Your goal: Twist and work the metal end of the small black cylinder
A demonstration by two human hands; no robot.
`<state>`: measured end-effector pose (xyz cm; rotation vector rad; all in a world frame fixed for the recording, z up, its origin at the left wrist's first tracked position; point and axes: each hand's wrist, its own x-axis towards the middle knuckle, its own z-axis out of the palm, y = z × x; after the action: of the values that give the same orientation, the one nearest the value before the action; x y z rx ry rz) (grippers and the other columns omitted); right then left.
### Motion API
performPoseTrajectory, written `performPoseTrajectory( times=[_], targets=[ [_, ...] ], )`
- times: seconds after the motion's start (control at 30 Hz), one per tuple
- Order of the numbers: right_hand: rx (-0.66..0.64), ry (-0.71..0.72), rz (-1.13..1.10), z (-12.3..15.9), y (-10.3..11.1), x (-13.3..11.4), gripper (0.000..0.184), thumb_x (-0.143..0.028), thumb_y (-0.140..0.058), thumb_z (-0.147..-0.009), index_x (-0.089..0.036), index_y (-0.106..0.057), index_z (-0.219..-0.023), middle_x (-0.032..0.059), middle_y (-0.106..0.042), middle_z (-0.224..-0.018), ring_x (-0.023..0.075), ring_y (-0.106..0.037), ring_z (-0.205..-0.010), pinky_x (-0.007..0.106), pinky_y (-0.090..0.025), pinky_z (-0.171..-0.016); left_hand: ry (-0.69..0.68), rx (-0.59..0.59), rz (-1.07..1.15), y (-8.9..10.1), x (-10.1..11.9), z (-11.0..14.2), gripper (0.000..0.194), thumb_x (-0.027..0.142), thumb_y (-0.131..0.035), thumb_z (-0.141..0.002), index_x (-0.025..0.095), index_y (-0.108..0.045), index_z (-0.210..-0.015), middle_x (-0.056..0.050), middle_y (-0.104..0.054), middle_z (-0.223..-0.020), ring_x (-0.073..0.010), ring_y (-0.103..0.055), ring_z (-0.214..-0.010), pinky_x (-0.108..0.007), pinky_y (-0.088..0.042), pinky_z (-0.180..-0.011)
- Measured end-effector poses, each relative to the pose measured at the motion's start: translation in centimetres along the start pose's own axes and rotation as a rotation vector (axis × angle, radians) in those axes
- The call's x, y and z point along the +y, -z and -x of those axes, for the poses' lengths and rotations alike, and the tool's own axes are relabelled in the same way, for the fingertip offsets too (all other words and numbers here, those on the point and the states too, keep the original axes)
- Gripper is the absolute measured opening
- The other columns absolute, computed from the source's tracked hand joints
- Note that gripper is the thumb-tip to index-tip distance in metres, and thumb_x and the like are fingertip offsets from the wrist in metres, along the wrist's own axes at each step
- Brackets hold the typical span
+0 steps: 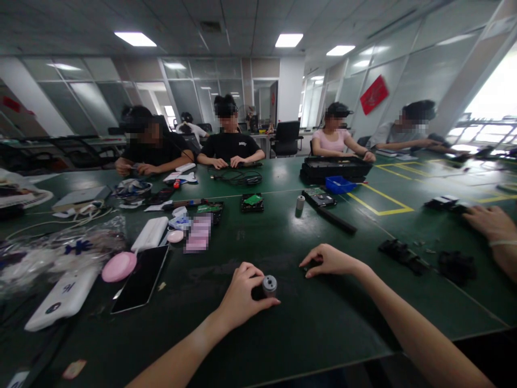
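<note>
On the near half of a smooth green table [335, 334], a grey metal cylinder [270, 285] stands upright, its round top carrying a dark central opening. The left hand [240, 293] curves around its left and near sides, forefinger against the metal and thumb reaching along the near side, gripping it loosely. Right of the cylinder, the right hand [333, 261] is bent, thumb and forefinger brought close together at a tiny dark bit by the tabletop; whether they pinch it, I cannot tell.

Beyond the cylinder stand a second metal cylinder [300, 203], a flat rectangular drive [321, 197], a long black bar [334, 220] and a blue plastic tray [340, 186]. Left of the cylinder lie a glossy dark tablet [141, 279], a round pink case [119, 267], a rounded white device [64, 296] and crinkled clear plastic [97, 237]. Well to its right, rough black parts [404, 256] block the way towards a co-worker's hand [488, 222].

Green surface stretches from the cylinder to the table's near edge, which runs obliquely below it, and a similar strip leads between it and the second cylinder.
</note>
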<state>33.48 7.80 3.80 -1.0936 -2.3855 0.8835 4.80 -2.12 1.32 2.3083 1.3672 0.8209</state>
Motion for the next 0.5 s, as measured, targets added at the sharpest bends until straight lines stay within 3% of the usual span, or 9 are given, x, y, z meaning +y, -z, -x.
performPoseTrajectory(
  times=[0.1,0.33,0.5],
  targets=[
    [-0.053,0.029,-0.032,-0.3,-0.4,-0.2,0.025,-0.043,-0.078,-0.068,-0.021,-0.08,-0.08,0.0017,-0.073,-0.073,0.0144,-0.059,-0.062,0.024,-0.041,-0.059,-0.001,0.0,0.004,0.0,0.0,0.0,0.032,0.051,-0.078,-0.069,0.024,-0.072,-0.086,-0.003,-0.065,-0.095,-0.0255,-0.05,-0.098,-0.04,-0.042,-0.086],
    [0.182,0.083,-0.102,-0.9,-4.5,-3.6,0.031,-0.044,-0.065,-0.084,-0.017,-0.075,-0.095,-0.0023,-0.055,-0.063,0.0099,-0.039,-0.052,0.023,-0.031,-0.052,0.005,0.011,0.009,-0.1,-0.1,0.0,0.033,0.05,-0.079,-0.069,0.024,-0.072,-0.087,-0.003,-0.065,-0.094,-0.0254,-0.051,-0.096,-0.04,-0.043,-0.084],
    [0.195,0.215,-0.106,-0.9,-7.1,-6.8,0.021,-0.037,-0.063,-0.088,-0.021,-0.076,-0.093,-0.0052,-0.048,-0.052,0.0108,-0.041,-0.052,0.026,-0.035,-0.063,0.003,0.018,0.006,-0.2,-0.2,0.1,0.036,0.051,-0.079,-0.068,0.024,-0.072,-0.092,-0.004,-0.065,-0.094,-0.0254,-0.052,-0.096,-0.039,-0.044,-0.082]
  ],
)
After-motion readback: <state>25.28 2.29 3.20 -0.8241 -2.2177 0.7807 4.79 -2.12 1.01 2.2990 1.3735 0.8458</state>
